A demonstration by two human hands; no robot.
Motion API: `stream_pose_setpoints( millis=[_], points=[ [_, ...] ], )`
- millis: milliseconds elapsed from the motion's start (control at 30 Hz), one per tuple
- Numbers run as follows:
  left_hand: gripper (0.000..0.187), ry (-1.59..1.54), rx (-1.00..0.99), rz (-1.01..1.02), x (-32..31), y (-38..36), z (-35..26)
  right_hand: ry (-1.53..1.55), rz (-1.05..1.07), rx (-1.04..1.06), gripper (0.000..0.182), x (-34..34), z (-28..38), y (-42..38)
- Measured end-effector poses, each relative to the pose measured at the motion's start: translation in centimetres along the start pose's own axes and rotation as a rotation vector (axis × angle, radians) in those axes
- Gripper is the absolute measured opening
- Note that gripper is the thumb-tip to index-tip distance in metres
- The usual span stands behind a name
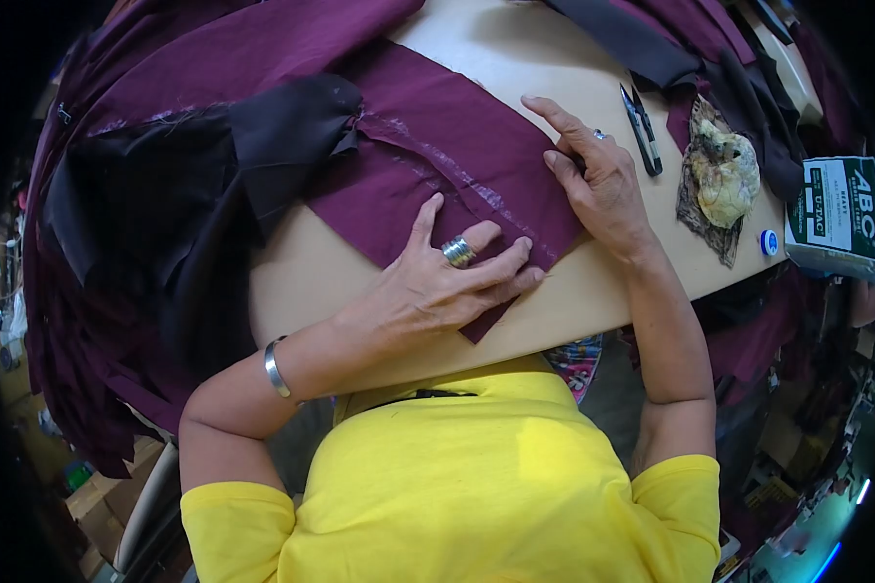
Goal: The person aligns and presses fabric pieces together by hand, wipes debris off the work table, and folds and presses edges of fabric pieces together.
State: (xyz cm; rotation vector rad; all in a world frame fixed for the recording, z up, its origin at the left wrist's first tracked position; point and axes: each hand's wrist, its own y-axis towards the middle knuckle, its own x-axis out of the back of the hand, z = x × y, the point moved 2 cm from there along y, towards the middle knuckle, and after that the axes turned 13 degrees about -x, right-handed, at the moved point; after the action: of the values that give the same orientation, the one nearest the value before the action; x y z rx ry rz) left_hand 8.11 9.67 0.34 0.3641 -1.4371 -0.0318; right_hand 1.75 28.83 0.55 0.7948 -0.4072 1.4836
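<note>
A maroon fabric piece (437, 146) lies spread over a beige table (301, 277), with a stitched seam running across it. My left hand (447, 277), wearing a silver ring, presses flat on the fabric's near edge, fingers spread. My right hand (598, 175) rests on the fabric's right edge, index finger stretched along it and the other fingers bent. Neither hand grips anything. A black fabric piece (282, 131) is joined to the maroon cloth at the left.
Black thread snips (644, 131) lie just right of my right hand. Beyond them sit a patterned pincushion (721, 175), a blue bobbin (769, 242) and a green-and-white box (841, 214). More maroon and black cloth (710, 49) is piled at the far right and left.
</note>
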Motion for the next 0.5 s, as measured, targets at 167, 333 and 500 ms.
stream_pose_setpoints(
  millis=[167, 333, 500],
  points=[
    [0.041, -0.044, 0.057, -0.032, 0.3, -0.1, 0.7, -0.077, 0.111, -0.003, 0.054, 0.7, 0.0, 1.0],
    [0.037, -0.085, 0.233, -0.117, 0.5, -0.4, 2.1, -0.131, 0.168, -0.13, 0.056, 0.4, 1.3, 2.5],
    [0.042, -0.135, 0.219, -0.156, 0.9, -0.5, 1.9, 0.019, 0.118, -0.085, 0.056, -0.9, 1.0, 2.4]
  ],
)
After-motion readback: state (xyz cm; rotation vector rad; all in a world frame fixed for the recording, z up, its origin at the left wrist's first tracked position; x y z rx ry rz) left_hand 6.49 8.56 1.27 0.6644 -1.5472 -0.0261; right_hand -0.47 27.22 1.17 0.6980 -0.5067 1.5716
